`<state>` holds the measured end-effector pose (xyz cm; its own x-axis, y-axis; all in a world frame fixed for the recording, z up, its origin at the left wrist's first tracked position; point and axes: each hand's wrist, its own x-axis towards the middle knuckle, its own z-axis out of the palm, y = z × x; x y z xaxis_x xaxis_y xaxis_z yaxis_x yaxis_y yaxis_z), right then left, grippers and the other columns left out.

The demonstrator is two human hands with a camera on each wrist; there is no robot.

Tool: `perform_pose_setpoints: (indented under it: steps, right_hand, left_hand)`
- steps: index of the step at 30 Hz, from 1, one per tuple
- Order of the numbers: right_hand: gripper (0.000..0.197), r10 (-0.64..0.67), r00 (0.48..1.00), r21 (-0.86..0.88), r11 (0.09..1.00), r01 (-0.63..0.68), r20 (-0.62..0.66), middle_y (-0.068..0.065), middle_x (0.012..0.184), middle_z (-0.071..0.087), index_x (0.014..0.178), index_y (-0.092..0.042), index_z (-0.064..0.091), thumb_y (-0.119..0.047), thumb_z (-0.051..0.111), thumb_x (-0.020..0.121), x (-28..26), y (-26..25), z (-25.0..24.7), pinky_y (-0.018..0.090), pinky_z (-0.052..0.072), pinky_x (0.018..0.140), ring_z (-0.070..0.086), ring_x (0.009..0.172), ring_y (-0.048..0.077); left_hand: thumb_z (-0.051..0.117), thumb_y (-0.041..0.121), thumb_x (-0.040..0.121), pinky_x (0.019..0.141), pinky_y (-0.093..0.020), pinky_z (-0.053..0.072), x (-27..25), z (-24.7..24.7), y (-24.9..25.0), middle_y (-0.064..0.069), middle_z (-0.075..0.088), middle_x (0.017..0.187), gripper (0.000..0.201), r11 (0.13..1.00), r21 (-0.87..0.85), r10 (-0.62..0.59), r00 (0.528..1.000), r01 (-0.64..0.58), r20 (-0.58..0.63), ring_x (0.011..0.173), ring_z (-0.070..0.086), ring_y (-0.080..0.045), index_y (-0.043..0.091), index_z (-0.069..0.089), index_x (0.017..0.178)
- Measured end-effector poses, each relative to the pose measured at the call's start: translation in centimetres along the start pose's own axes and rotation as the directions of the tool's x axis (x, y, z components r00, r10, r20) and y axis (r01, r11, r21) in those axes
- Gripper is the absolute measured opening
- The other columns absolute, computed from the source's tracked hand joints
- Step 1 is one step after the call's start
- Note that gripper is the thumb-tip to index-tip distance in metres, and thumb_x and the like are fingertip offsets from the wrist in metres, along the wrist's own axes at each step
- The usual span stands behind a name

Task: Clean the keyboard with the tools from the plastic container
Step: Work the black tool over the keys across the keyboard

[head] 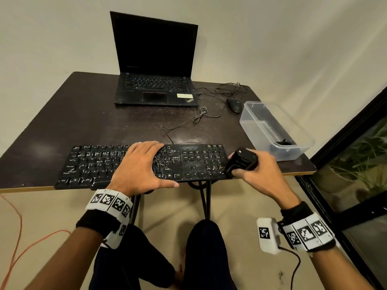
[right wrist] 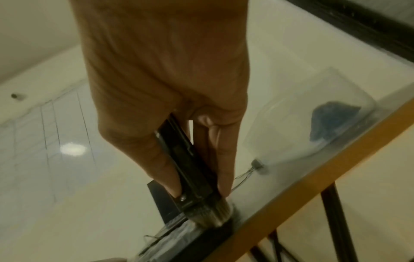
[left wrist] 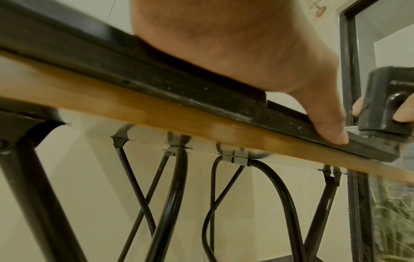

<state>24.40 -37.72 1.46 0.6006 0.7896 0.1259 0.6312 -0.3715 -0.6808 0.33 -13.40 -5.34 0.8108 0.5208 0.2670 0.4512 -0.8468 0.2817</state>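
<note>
A black keyboard (head: 88,166), streaked with white dust, lies along the table's near edge. My left hand (head: 140,166) lies flat across its middle keys, fingers spread, thumb (left wrist: 329,127) on the front edge (left wrist: 201,99). My right hand (head: 259,170) grips a black cleaning brush (head: 240,162) at the keyboard's right end. The right wrist view shows the brush (right wrist: 190,170) held upright, its bristles (right wrist: 210,216) pressed onto the keyboard's corner. The clear plastic container (head: 276,126) stands at the right, with a dark tool (head: 283,143) and something blue (right wrist: 331,120) inside.
An open black laptop (head: 155,88) sits at the back of the dark table (head: 62,114). A wired mouse (head: 234,104) and loose cables (head: 201,114) lie between it and the container. A dark window frame (head: 345,130) runs along the right. Table legs (left wrist: 170,203) stand below.
</note>
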Motion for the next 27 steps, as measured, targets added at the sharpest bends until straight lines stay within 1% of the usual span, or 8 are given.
perform_pose_setpoints:
  steps: [5, 9, 12, 14, 16, 19, 24, 27]
  right_hand:
    - [0.022, 0.009, 1.0, -0.005, 1.0, -0.009, -0.014, -0.008, 0.083, 0.079, 0.092, -0.024, 0.078, -0.015, 0.082, 0.072, -0.1, -0.3, -0.2, 0.047, 0.062, 0.083, 0.075, 0.087, 0.017]
    - [0.033, -0.037, 0.994, -0.006, 0.999, 0.038, 0.102, -0.016, 0.09, 0.08, 0.099, -0.034, 0.079, -0.028, 0.079, 0.067, -0.6, -1.0, 0.9, 0.043, 0.061, 0.089, 0.076, 0.091, 0.01]
    - [0.026, -0.035, 0.999, -0.02, 0.999, 0.035, -0.013, -0.012, 0.081, 0.077, 0.094, -0.029, 0.077, -0.025, 0.078, 0.069, -0.4, -1.2, 1.4, 0.04, 0.061, 0.079, 0.073, 0.081, 0.015]
    - [0.02, -0.081, 0.997, -0.086, 0.993, 0.082, 0.008, -0.009, 0.076, 0.074, 0.09, -0.025, 0.073, -0.021, 0.078, 0.072, -0.8, -1.7, 2.0, 0.036, 0.058, 0.071, 0.069, 0.075, 0.017]
    - [0.02, -0.102, 0.994, -0.116, 0.988, 0.106, 0.039, -0.008, 0.075, 0.073, 0.091, -0.025, 0.073, -0.02, 0.078, 0.073, -0.8, -2.1, 2.4, 0.035, 0.058, 0.071, 0.068, 0.074, 0.019]
    - [0.026, -0.064, 0.995, -0.115, 0.992, 0.055, -0.077, -0.008, 0.076, 0.075, 0.095, -0.029, 0.074, -0.019, 0.076, 0.071, 0.2, -1.9, 1.9, 0.037, 0.06, 0.074, 0.07, 0.077, 0.02]
    - [0.021, -0.078, 0.986, -0.152, 0.983, 0.101, 0.149, -0.013, 0.078, 0.076, 0.087, -0.034, 0.074, -0.022, 0.08, 0.07, 1.1, -3.0, 1.6, 0.033, 0.059, 0.074, 0.071, 0.078, 0.011]
    - [0.022, -0.095, 0.994, -0.188, 0.977, 0.104, 0.054, -0.013, 0.073, 0.074, 0.08, -0.037, 0.07, -0.018, 0.077, 0.073, 2.1, -3.0, 1.4, 0.03, 0.055, 0.068, 0.068, 0.073, 0.008]
  left_hand:
    - [0.05, 0.108, 0.051, 0.128, -0.042, 0.02, -0.1, -0.1, 0.1, 0.0, 0.05, 0.154, 0.136, 1.0, 0.0, 0.002, 1.0, -0.002, 0.002, 0.143, 0.043, -0.019, 0.017, 0.046, 0.152]
    - [0.048, 0.109, 0.051, 0.128, -0.042, 0.02, 0.0, -0.1, 0.0, 0.001, 0.049, 0.154, 0.136, 1.0, 0.003, -0.001, 1.0, 0.001, 0.002, 0.143, 0.042, -0.019, 0.017, 0.046, 0.152]
    - [0.049, 0.109, 0.052, 0.128, -0.042, 0.02, -0.1, -0.1, 0.1, 0.0, 0.049, 0.154, 0.135, 1.0, 0.012, 0.008, 1.0, -0.008, 0.005, 0.143, 0.042, -0.019, 0.017, 0.046, 0.152]
    - [0.049, 0.109, 0.052, 0.128, -0.041, 0.02, -0.1, -0.1, 0.0, 0.0, 0.05, 0.154, 0.135, 1.0, 0.01, 0.005, 1.0, -0.005, 0.002, 0.143, 0.042, -0.019, 0.017, 0.046, 0.152]
    - [0.048, 0.109, 0.052, 0.128, -0.041, 0.019, -0.1, -0.1, 0.0, 0.001, 0.049, 0.154, 0.135, 1.0, 0.01, 0.002, 1.0, -0.002, 0.007, 0.143, 0.042, -0.019, 0.018, 0.045, 0.152]
    - [0.049, 0.109, 0.051, 0.128, -0.042, 0.019, -0.1, -0.1, 0.0, 0.002, 0.049, 0.154, 0.135, 1.0, -0.007, -0.001, 1.0, 0.001, 0.005, 0.144, 0.041, -0.018, 0.019, 0.045, 0.152]
    - [0.052, 0.107, 0.051, 0.128, -0.043, 0.019, -0.2, 0.0, 0.0, 0.001, 0.047, 0.155, 0.134, 1.0, -0.023, -0.009, 1.0, 0.009, 0.001, 0.144, 0.039, -0.018, 0.02, 0.044, 0.153]
    - [0.051, 0.108, 0.051, 0.128, -0.043, 0.019, -0.1, 0.0, -0.1, 0.001, 0.048, 0.154, 0.135, 1.0, -0.017, -0.009, 1.0, 0.009, 0.002, 0.144, 0.04, -0.019, 0.019, 0.044, 0.152]
